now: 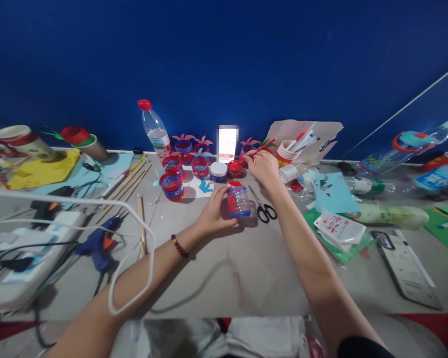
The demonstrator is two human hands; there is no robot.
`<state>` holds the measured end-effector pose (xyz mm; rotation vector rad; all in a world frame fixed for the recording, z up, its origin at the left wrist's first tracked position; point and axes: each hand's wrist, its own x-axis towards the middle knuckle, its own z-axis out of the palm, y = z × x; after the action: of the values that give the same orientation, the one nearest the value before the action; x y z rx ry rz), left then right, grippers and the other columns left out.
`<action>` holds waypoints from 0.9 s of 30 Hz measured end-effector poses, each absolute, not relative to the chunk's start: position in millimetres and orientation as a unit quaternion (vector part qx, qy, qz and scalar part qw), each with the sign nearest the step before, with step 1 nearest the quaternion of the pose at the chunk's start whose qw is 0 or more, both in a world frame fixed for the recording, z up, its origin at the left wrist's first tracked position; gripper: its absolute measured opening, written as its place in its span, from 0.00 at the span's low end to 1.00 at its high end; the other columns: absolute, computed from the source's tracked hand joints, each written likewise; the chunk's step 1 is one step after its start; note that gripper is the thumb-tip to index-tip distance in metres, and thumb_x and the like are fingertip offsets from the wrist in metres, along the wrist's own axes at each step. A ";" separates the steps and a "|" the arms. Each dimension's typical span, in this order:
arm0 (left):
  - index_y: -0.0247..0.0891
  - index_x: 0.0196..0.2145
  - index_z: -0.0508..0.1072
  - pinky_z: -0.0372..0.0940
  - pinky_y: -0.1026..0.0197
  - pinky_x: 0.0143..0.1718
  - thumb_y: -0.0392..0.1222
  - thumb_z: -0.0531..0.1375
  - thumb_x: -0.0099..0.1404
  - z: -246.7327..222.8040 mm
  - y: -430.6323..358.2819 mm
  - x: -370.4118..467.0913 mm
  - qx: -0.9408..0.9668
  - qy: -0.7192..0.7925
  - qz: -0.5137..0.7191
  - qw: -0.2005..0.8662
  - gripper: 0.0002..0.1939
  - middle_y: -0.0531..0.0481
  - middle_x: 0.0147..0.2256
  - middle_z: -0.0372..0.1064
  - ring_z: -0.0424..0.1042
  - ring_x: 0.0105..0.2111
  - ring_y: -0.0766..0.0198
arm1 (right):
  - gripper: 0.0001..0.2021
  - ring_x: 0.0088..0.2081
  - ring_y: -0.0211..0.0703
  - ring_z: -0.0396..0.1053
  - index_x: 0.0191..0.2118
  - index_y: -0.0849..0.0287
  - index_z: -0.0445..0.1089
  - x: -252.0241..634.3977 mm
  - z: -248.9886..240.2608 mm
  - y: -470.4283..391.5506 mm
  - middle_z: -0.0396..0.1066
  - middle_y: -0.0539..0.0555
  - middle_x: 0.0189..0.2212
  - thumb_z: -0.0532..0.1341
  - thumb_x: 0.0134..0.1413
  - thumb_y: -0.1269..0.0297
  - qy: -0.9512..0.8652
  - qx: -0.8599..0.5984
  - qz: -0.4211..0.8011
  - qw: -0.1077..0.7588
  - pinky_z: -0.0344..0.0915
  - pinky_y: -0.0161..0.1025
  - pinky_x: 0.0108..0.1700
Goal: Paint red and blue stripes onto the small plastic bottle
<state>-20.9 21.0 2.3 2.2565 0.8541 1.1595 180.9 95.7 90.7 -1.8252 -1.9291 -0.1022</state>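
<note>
My left hand is closed around a cut piece of clear ribbed plastic bottle, painted red on part of its side and blue along its lower rim. Farther forward, my right hand pinches a thin red paintbrush. Its tip points down at an open jar of red paint; whether it touches the paint I cannot tell. Beside that jar stands a white-lidded jar. Black-handled scissors lie on the table between my forearms.
Several red and blue painted cups with eyes stand left of the jars. A water bottle rises behind them. A blue glue gun, power strip and white cable lie left. A phone rests at right.
</note>
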 end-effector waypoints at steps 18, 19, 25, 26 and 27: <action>0.40 0.63 0.55 0.60 0.37 0.62 0.44 0.69 0.51 0.2 20.7 -21.6 0.820 0.306 0.424 0.231 0.45 0.36 0.59 0.60 0.63 0.59 0.43 | 0.16 0.39 0.53 0.77 0.37 0.60 0.81 185.6 95.8 97.4 0.81 0.60 0.36 0.57 0.64 0.59 -0.664 -0.667 0.018 0.338 0.67 0.44 0.42; 0.40 0.63 0.55 0.60 0.37 0.62 0.44 0.69 0.51 0.4 20.6 -21.5 0.821 0.308 0.422 0.231 0.45 0.36 0.59 0.60 0.64 0.59 0.43 | 0.15 0.40 0.53 0.78 0.38 0.59 0.81 185.7 94.0 98.3 0.82 0.59 0.37 0.57 0.64 0.60 -0.667 -0.663 0.016 0.339 0.67 0.43 0.43; 0.41 0.62 0.56 0.61 0.37 0.61 0.43 0.70 0.50 1.0 20.1 -20.3 0.817 0.314 0.424 0.232 0.45 0.37 0.58 0.61 0.64 0.59 0.43 | 0.16 0.45 0.52 0.77 0.41 0.58 0.82 182.7 85.4 99.9 0.82 0.58 0.41 0.56 0.66 0.61 -0.688 -0.663 -0.015 0.297 0.67 0.42 0.48; 0.41 0.62 0.56 0.61 0.38 0.61 0.43 0.70 0.50 1.0 20.0 -20.1 0.817 0.315 0.423 0.234 0.45 0.37 0.58 0.61 0.64 0.59 0.43 | 0.16 0.45 0.52 0.77 0.41 0.58 0.82 182.1 84.9 99.7 0.82 0.58 0.41 0.55 0.66 0.61 -0.688 -0.666 -0.023 0.286 0.67 0.42 0.48; 0.41 0.62 0.56 0.61 0.38 0.61 0.43 0.70 0.50 0.9 20.0 -20.0 0.816 0.316 0.422 0.235 0.45 0.37 0.58 0.61 0.65 0.59 0.43 | 0.17 0.45 0.52 0.77 0.41 0.58 0.82 181.5 84.7 99.3 0.82 0.58 0.40 0.55 0.66 0.61 -0.690 -0.669 -0.030 0.276 0.67 0.42 0.47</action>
<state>-20.0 20.0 0.9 2.2403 0.8684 1.1575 181.5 99.3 84.7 -1.7970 -1.8525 -0.0814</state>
